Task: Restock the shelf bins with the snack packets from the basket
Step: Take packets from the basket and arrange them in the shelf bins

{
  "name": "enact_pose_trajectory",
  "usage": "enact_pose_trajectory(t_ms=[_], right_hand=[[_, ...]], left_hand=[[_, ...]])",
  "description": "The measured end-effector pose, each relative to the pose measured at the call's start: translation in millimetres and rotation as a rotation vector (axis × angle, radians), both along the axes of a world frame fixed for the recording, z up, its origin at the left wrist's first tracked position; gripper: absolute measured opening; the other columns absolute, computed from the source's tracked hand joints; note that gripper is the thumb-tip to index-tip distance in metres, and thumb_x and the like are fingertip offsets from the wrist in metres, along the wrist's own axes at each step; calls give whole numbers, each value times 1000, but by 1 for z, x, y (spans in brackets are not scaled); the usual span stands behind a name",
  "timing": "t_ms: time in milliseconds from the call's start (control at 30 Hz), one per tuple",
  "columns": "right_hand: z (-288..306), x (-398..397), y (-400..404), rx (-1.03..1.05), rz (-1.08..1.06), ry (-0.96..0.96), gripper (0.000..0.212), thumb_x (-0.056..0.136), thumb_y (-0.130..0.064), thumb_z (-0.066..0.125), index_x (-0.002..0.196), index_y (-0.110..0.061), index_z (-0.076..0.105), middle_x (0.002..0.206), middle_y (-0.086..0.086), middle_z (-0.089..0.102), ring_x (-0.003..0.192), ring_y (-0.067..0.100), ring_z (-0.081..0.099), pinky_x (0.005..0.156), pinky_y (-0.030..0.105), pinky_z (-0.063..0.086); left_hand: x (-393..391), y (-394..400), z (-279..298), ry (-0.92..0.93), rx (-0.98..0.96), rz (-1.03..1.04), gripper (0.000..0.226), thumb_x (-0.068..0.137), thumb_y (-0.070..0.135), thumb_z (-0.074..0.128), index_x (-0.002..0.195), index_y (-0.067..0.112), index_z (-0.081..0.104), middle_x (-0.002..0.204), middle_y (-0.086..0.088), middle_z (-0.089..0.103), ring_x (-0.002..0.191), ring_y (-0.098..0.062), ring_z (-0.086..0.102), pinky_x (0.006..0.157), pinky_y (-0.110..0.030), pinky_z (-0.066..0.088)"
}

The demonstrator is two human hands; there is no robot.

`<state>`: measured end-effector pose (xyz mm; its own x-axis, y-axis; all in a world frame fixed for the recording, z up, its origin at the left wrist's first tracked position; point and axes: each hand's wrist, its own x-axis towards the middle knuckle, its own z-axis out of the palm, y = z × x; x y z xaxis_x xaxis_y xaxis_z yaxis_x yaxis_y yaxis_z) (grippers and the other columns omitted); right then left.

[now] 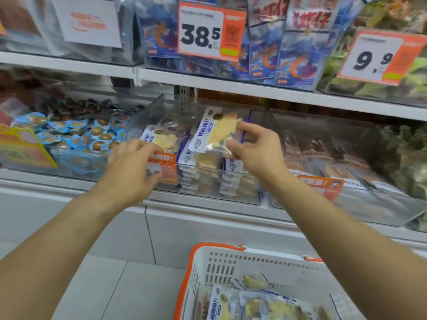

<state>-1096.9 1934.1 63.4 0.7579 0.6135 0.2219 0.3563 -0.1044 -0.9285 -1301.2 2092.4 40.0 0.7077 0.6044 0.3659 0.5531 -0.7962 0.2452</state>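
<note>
Restock partly done. Clear plastic shelf bin [240, 197] on the middle shelf already holds stacked white-and-blue fish-slice snack packets [231, 181]. Right hand [254, 151] pinches one more clear-windowed packet [215, 132] above the stacks, fingers clamped on its edge. Left hand [129, 167] at the bin's front left; blurred, fingers' state cannot be told. White basket with orange rim [231, 264] on the floor below has several packets left.
</note>
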Motion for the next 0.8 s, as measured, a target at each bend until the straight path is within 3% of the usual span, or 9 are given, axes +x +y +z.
enact_pose_trajectory(t_ms=[67, 167, 200, 333, 433, 567, 633, 733, 800], right_hand=[[3, 12, 39, -18, 39, 72, 69, 74, -16, 85, 136, -8, 57, 120, 7, 66, 89, 27, 74, 86, 47, 60], [9, 17, 82, -117, 143, 33, 36, 75, -4, 83, 103, -19, 66, 103, 7, 72, 92, 29, 73, 87, 47, 60], [10, 17, 95, -141, 157, 22, 35, 75, -3, 83, 96, -23, 65, 101, 9, 73, 92, 28, 73, 87, 46, 59], [9, 22, 131, -334, 122, -116, 45, 73, -21, 89, 112, -9, 68, 100, 9, 74, 87, 23, 73, 85, 44, 60], [11, 24, 143, -458, 127, -261, 45, 81, -31, 83, 110, 0, 69, 103, 9, 73, 84, 23, 72, 84, 41, 59], [8, 20, 151, -573, 92, -470, 48, 88, -45, 72, 114, -6, 69, 105, 9, 73, 92, 26, 68, 82, 38, 57], [7, 21, 158, -589, 79, -509, 45, 90, -47, 68, 110, -7, 70, 101, 10, 73, 86, 25, 69, 78, 38, 58], [5, 23, 167, -628, 55, -537, 41, 91, -49, 66, 105, -10, 70, 92, 7, 72, 72, 20, 66, 58, 29, 51], [3, 25, 170, -645, 47, -540, 43, 92, -50, 64, 108, -11, 69, 91, 6, 71, 73, 21, 67, 61, 30, 52]], left_hand=[[0, 3, -3, -49, 13, 0, 43, 82, 30, 78, 120, 23, 60, 116, -1, 58, 113, -25, 43, 98, -42, 33], [3, 8, -1, -102, 51, 30, 26, 85, 30, 74, 107, 20, 66, 101, -1, 63, 104, -27, 49, 93, -42, 34], [4, 10, -1, -108, 57, 36, 23, 86, 31, 74, 104, 20, 67, 99, 0, 63, 103, -27, 50, 94, -43, 33], [7, 14, -4, -140, 28, 68, 18, 85, 35, 74, 97, 24, 67, 95, 6, 60, 102, -23, 50, 99, -44, 29], [9, 16, -2, -136, -11, 81, 16, 86, 35, 72, 97, 26, 65, 92, 11, 50, 105, -21, 49, 99, -43, 27], [12, 18, -2, -123, -52, 113, 18, 86, 35, 72, 101, 28, 65, 101, 8, 58, 109, -20, 48, 100, -42, 26], [13, 19, -2, -116, -61, 130, 17, 86, 34, 72, 100, 28, 65, 101, 7, 58, 108, -20, 47, 101, -42, 25], [14, 19, -3, -125, -64, 130, 16, 87, 33, 72, 99, 28, 66, 95, 11, 50, 107, -20, 47, 102, -42, 25], [13, 19, -4, -128, -65, 128, 16, 86, 32, 73, 99, 28, 65, 96, 10, 53, 108, -20, 47, 103, -43, 26]])
